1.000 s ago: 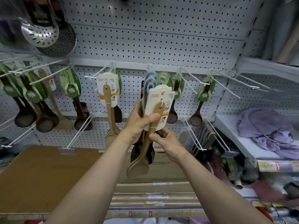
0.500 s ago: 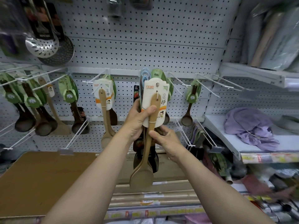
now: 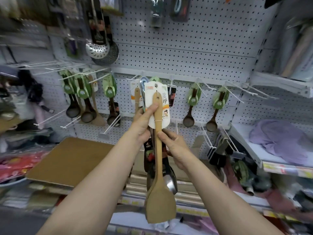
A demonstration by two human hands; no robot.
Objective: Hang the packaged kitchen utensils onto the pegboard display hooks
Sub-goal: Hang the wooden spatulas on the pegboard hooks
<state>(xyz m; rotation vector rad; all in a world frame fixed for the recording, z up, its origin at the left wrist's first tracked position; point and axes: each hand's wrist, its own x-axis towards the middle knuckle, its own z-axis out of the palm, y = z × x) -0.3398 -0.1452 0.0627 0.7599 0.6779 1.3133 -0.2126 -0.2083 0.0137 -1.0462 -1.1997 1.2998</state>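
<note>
Both hands grip a bunch of packaged utensils in front of the pegboard [image 3: 186, 53].

Left hand [image 3: 144, 122] wraps the bunch, thumb pressed on the white card [image 3: 150, 97] of the front wooden spatula [image 3: 159, 192]; right hand [image 3: 176, 146] pinches that spatula's handle lower down. White hooks [image 3: 237, 92] behind them carry green-carded dark spoons [image 3: 191, 106].
</note>
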